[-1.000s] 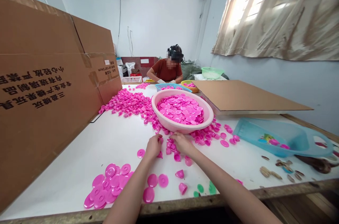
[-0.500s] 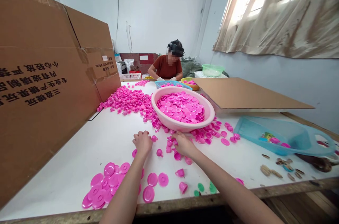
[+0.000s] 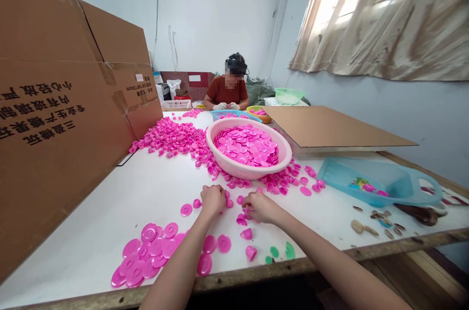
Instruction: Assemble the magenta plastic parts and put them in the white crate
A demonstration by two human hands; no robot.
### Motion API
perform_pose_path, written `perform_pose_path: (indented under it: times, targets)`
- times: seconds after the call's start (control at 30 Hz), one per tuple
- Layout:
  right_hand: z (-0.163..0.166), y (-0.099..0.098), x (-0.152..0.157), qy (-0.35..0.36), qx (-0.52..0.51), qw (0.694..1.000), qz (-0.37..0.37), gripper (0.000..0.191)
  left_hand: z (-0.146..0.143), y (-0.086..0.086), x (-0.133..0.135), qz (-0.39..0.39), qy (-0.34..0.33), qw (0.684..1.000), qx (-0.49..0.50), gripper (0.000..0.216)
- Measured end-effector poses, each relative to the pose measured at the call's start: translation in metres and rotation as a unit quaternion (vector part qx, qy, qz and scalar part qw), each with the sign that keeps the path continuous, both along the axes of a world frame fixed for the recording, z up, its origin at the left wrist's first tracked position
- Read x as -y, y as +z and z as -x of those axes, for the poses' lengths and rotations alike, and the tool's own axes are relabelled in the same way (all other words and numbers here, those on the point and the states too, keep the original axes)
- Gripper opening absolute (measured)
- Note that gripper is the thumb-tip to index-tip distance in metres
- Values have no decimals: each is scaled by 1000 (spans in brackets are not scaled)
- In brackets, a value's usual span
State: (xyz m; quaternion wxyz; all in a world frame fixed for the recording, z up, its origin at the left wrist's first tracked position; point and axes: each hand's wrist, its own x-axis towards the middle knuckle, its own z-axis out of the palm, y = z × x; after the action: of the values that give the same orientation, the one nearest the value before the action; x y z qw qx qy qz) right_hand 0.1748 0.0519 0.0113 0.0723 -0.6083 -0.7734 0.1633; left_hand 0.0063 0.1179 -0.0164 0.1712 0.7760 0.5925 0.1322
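My left hand [image 3: 213, 199] rests on the white table [image 3: 146, 202] with its fingers curled over small pink plastic pieces. My right hand [image 3: 261, 207] lies a little to its right, fingers pinched on pink cup-shaped pieces [image 3: 242, 220]. Just beyond both hands stands a pale pink basin [image 3: 282, 161] full of flat pink discs [image 3: 245, 145]. A heap of pink discs [image 3: 154, 254] lies near the table's front edge, left of my left forearm. More small pink cups [image 3: 172, 139] are scattered behind the basin's left side.
A big brown cardboard box [image 3: 62, 119] stands along the left. A flat cardboard sheet [image 3: 330, 129] and a blue plastic tray [image 3: 381, 183] lie on the right, with seeds [image 3: 366, 227] near the edge. Another person [image 3: 227, 90] sits at the far end with baskets.
My left hand went out to the left and has come back beside the right one. Both hands have drawn toward me, away from the basin.
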Motion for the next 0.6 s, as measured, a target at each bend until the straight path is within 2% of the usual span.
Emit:
perform_pose_path:
  times: [0.17, 0.23, 0.3, 0.37, 0.43, 0.5, 0.6]
  targets:
    - [4, -14, 4, -9, -14, 999, -48, 19, 8, -1, -5, 49, 81, 995, -30, 31]
    - [1, -11, 2, -20, -49, 997, -51, 20, 11, 0, -5, 46, 97, 993, -54, 29]
    - [-7, -2, 0, -57, -76, 993, -71, 24, 13, 4, -3, 4, 104, 992, -78, 28]
    - [-18, 7, -2, -108, -75, 987, -97, 28, 13, 8, 1, -50, 73, 994, -65, 28]
    - [-26, 12, -2, -133, -57, 985, -93, 29, 11, 12, 7, -73, -7, 997, -22, 28]
    - [-30, 10, -2, -132, -39, 988, -65, 27, 8, 13, 13, -54, -78, 995, -8, 31]
    - [-27, -4, -4, -141, -25, 989, -46, 25, 3, 10, 21, -20, -106, 993, -54, 33]
